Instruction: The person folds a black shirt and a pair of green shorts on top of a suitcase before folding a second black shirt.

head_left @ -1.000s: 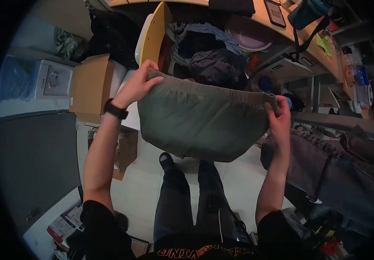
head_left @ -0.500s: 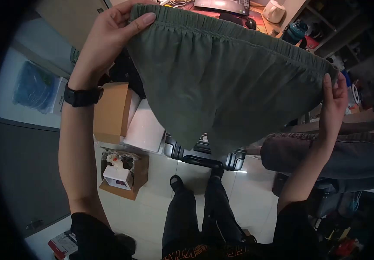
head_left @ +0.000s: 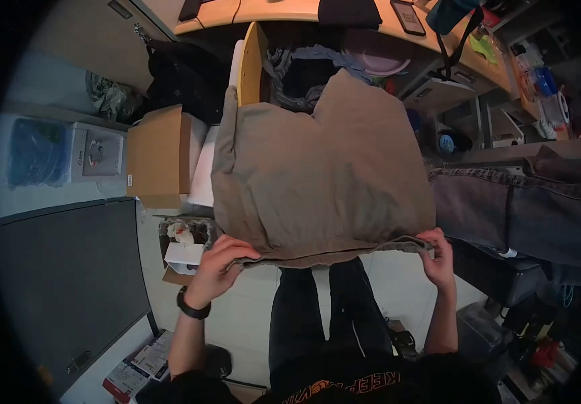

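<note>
A pair of olive-grey shorts (head_left: 324, 182) with a gathered elastic waistband is stretched out in front of my body, its legs pointing away from me. My left hand (head_left: 222, 264), with a black watch on the wrist, pinches the waistband's left end. At the opposite end, my right hand (head_left: 438, 256) grips the waistband between thumb and fingers. The band spans between both hands and sags slightly. The cloth hides whatever lies directly beneath it, and its leg ends reach up near a heap of dark and blue clothes (head_left: 311, 74).
On the left stand an open cardboard box (head_left: 159, 158) and a smaller box with a white item (head_left: 181, 256). Dark jeans (head_left: 486, 195) hang at the right. A desk (head_left: 284, 10) runs along the back, holding a phone (head_left: 408, 17); a pink basin (head_left: 378, 54) sits below.
Both hands have come down and toward my body with the waistband. The shorts went from hanging below the hands to spreading away from me. My view has shifted too.
</note>
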`<action>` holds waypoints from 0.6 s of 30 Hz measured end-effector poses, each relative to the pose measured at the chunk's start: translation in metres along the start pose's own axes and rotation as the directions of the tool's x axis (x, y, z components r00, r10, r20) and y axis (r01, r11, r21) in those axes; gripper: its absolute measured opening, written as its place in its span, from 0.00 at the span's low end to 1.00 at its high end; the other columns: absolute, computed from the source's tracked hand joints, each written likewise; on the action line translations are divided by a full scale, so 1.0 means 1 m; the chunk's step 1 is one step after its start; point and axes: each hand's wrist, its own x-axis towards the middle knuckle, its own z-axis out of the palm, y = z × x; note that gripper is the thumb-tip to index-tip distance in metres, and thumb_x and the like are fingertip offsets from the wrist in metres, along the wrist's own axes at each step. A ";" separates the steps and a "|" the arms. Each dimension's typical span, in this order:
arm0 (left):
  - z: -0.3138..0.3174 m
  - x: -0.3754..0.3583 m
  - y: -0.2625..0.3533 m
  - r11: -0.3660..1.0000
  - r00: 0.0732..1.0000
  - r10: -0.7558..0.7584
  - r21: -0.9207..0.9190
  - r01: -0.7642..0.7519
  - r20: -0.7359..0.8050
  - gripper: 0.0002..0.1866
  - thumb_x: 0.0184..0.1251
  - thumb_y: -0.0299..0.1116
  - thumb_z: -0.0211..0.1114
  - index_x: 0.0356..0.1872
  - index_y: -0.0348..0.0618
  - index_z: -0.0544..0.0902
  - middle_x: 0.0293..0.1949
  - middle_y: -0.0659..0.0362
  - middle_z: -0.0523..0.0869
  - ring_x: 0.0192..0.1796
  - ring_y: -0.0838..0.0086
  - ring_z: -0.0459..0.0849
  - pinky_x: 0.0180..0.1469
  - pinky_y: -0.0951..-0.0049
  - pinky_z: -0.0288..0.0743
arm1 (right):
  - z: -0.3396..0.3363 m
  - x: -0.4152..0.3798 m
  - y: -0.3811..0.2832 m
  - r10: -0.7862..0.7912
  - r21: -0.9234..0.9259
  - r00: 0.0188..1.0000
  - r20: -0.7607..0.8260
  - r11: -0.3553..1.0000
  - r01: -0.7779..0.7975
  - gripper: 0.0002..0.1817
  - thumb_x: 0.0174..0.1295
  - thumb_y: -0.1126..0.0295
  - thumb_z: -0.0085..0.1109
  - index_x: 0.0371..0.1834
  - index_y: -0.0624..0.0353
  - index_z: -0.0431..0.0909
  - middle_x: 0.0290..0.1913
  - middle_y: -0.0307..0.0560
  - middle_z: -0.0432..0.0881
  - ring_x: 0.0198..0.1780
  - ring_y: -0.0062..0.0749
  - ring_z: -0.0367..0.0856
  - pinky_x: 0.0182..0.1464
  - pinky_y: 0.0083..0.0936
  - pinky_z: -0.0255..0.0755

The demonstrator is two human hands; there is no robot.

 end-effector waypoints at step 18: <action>0.053 0.176 -0.030 0.947 0.930 0.300 0.055 -0.318 0.213 0.17 0.56 0.10 0.59 0.41 0.44 0.84 0.54 0.56 0.82 0.62 0.58 0.78 0.66 0.61 0.72 | 0.084 0.172 0.020 -0.341 0.336 0.939 0.036 0.889 0.310 0.13 0.43 0.87 0.51 0.31 0.59 0.71 0.49 0.46 0.79 0.52 0.38 0.77 0.59 0.27 0.68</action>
